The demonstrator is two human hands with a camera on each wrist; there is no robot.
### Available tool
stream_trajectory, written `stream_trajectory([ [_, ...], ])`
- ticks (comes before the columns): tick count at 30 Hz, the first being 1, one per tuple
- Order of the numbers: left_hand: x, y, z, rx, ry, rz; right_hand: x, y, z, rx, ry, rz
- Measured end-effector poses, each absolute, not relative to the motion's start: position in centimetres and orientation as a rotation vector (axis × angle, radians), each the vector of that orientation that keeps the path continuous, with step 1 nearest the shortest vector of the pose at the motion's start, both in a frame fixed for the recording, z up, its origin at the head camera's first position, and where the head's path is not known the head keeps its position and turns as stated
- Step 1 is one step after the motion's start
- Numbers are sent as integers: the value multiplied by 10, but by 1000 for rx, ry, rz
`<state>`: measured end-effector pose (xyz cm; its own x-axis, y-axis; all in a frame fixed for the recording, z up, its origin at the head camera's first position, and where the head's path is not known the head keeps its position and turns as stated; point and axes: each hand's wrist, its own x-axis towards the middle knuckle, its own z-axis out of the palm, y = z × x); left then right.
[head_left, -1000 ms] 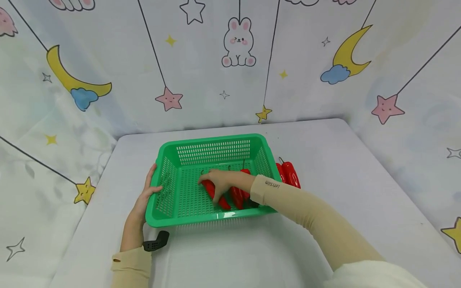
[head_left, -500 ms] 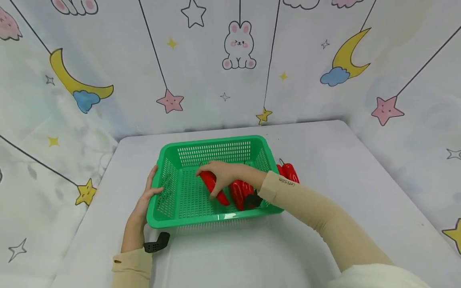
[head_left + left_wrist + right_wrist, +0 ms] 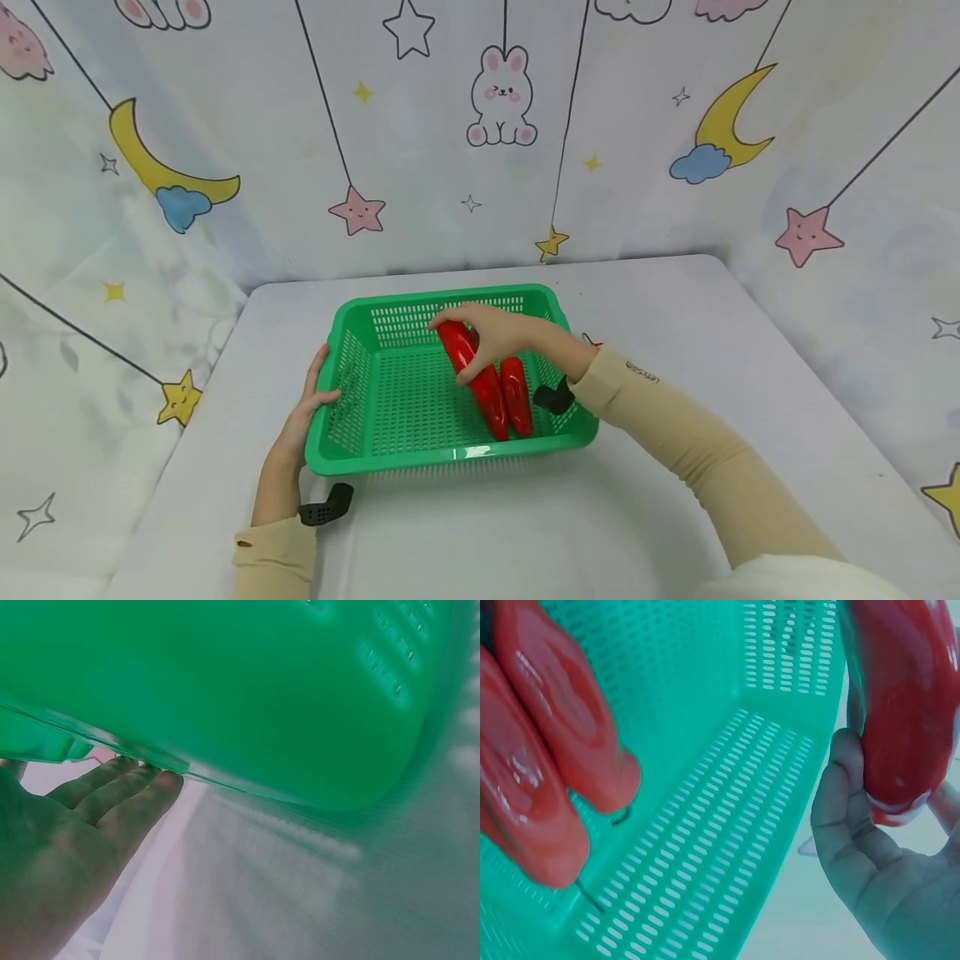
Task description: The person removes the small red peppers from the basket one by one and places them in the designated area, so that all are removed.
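Note:
A green plastic basket [image 3: 420, 461] with slotted walls stands on the table. At its left side my left hand [image 3: 296, 421] grips the rim, thumb over the edge and fingers along the outside. My right hand [image 3: 501, 331] holds a long red chili pepper [image 3: 456, 343] over the basket, thumb on one side and fingers on the other. In the right wrist view the held pepper's rounded end [image 3: 907, 750] shows beside the curled fingers, outside the basket wall in that view. More glossy red peppers [image 3: 516, 398] lie in the right half of the basket, partly hidden by the held one.
Right of the basket, a stem and a bit of red from a pepper [image 3: 594, 342] show behind the right sleeve [image 3: 675, 417]. Black wrist cameras sit at the left wrist [image 3: 327, 505] and right wrist [image 3: 553, 397]. A printed cloth backdrop [image 3: 420, 150] rises behind the white table [image 3: 652, 308].
My right hand has lifted the red pepper from the basket floor and moved it up and to the right. My left hand stays on the rim.

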<state>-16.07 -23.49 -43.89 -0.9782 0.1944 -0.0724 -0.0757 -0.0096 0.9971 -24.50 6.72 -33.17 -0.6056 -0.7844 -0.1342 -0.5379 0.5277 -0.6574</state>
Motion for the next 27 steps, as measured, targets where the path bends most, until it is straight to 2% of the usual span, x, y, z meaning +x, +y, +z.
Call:
stream_trajectory([
  [27, -162, -237, -439, 116, 2069, 2094, -247, 128, -311, -954, 2257, -1165],
])
